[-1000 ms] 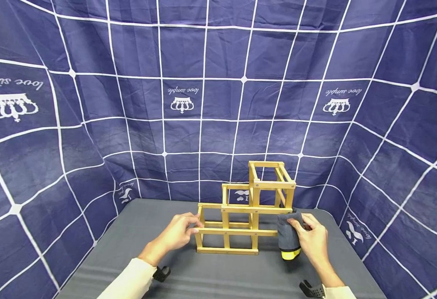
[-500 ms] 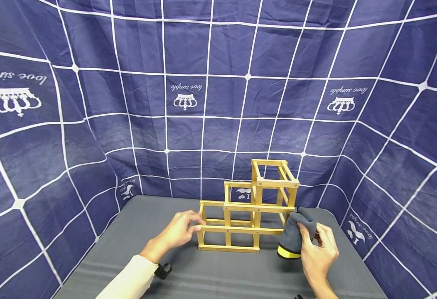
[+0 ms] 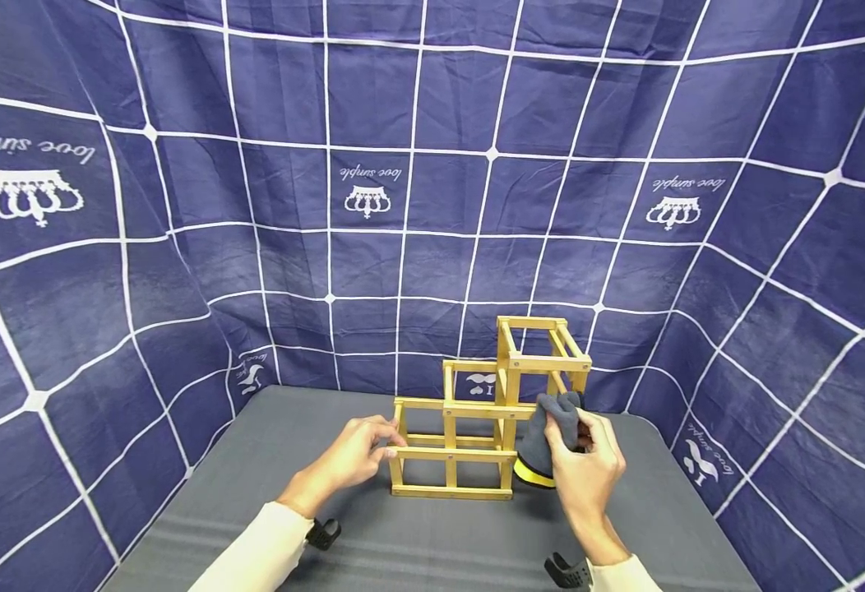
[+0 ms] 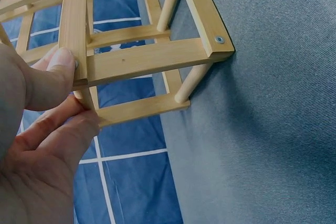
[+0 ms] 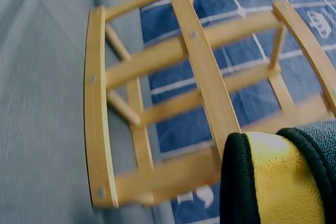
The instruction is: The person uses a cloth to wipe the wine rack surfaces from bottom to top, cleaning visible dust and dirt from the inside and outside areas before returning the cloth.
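A stepped rack of pale wooden slats and dowels (image 3: 451,492) stands on the grey surface in the head view. At its lower left end, my left hand (image 3: 362,450) pinches the frame. The left wrist view shows my thumb (image 4: 64,61) on a slat and the fingers under it, by a dowel. My right hand (image 3: 588,473) holds a bunched dark grey cloth (image 3: 541,440) at the rack's right side. A yellow band with black edging (image 5: 286,177) on the cloth shows in the right wrist view. The cloth hides part of the rack's right end; whether it touches there I cannot tell.
A grey covered tabletop (image 3: 270,460) lies under the rack. Blue cloth with white grid lines (image 3: 284,197) hangs behind and on both sides, close past the table's back edge. Black straps (image 3: 567,569) sit on both wrists.
My right hand first drew the cloth away to the right, then brought it left and slightly up against the view of the rack's right end. My left hand and the rack keep their places.
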The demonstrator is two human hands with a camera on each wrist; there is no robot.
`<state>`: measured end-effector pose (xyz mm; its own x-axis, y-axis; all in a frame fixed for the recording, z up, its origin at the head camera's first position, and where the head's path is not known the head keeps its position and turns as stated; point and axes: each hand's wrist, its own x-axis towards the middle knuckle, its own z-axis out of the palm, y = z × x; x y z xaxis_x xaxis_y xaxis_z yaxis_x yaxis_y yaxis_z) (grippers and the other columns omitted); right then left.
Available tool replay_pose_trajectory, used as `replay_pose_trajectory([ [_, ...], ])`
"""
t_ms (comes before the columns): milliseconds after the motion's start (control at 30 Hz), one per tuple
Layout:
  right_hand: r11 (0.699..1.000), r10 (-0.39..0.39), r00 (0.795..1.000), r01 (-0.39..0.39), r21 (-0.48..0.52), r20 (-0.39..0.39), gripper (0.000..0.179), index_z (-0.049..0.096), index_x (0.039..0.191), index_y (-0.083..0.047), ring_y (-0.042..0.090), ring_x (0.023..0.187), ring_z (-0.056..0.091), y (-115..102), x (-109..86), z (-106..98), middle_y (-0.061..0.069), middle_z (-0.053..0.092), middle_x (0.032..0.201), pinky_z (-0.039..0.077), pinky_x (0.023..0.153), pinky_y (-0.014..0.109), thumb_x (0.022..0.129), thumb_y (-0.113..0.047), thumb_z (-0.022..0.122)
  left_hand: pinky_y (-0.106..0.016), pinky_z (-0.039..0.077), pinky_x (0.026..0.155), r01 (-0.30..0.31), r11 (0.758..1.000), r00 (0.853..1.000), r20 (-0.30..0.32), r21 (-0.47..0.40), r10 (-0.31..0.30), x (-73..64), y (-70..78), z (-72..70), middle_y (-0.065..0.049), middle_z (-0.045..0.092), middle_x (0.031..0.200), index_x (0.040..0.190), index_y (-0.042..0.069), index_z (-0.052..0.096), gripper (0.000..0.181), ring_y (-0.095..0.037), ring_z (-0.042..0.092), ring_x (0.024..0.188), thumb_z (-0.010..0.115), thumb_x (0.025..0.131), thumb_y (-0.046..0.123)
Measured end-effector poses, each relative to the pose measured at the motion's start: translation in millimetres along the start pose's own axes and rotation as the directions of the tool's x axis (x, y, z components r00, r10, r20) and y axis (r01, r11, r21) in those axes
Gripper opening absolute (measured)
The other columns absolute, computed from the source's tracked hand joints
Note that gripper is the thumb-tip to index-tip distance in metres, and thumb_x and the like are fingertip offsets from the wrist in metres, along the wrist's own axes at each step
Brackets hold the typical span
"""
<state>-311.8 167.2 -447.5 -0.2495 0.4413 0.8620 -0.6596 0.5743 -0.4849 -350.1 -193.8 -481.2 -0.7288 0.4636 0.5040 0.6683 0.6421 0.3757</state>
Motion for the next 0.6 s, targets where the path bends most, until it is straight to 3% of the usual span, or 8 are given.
replay_pose_trajectory([
  [133, 0.999, -0.013, 1.000, 0.012, 0.033, 0.028, 0.026, 0.081, 0.099, 0.011, 0.007, 0.070, 0.063, -17, -9.0, 20, 0.023, 0.074, 0.085, 0.048, 0.069, 0.002, 0.077, 0.018, 0.093, -0.038, 0.068, 0.087, 0.004, 1.000, 1.000, 0.016, 0.003, -0.004, 1.6, 1.0, -0.6, -0.013, 0.086, 0.121, 0.107, 0.017, 0.090, 0.025, -0.044, 0.082, 0.128, 0.086, 0.097, -0.005],
  [267, 0.998, -0.008, 0.999, 0.005, 0.059, 0.043, 0.027, 0.080, 0.098, 0.009, 0.019, 0.066, 0.064, -20, -24.2, 39, 0.020, 0.073, 0.084, 0.049, 0.065, 0.005, 0.076, 0.017, 0.095, -0.040, 0.069, 0.090, 0.023, 1.000, 0.999, 0.031, 0.006, -0.023, 0.0, 2.5, -1.7, -0.014, 0.085, 0.123, 0.107, 0.018, 0.090, 0.024, -0.045, 0.082, 0.129, 0.086, 0.098, -0.004],
  [433, 0.996, -0.040, 0.994, 0.031, 0.083, 0.103, 0.032, 0.083, 0.100, -0.002, 0.019, 0.065, 0.067, -11, -49.8, 64, 0.011, 0.074, 0.085, 0.053, 0.063, 0.010, 0.076, 0.010, 0.100, -0.045, 0.071, 0.096, 0.028, 1.000, 0.999, 0.033, 0.008, -0.028, -1.7, 4.0, -1.2, -0.013, 0.085, 0.123, 0.107, 0.018, 0.089, 0.024, -0.044, 0.081, 0.131, 0.086, 0.098, -0.005],
  [600, 0.994, -0.050, 0.975, 0.027, 0.107, 0.217, 0.030, 0.083, 0.104, -0.008, 0.015, 0.069, 0.070, -25, -59.8, 84, 0.005, 0.077, 0.093, 0.057, 0.063, 0.012, 0.082, 0.000, 0.101, -0.050, 0.071, 0.100, 0.014, 1.000, 1.000, 0.020, 0.014, -0.014, 0.0, 3.2, -0.9, -0.014, 0.086, 0.122, 0.107, 0.017, 0.089, 0.025, -0.043, 0.082, 0.131, 0.086, 0.097, -0.006],
])
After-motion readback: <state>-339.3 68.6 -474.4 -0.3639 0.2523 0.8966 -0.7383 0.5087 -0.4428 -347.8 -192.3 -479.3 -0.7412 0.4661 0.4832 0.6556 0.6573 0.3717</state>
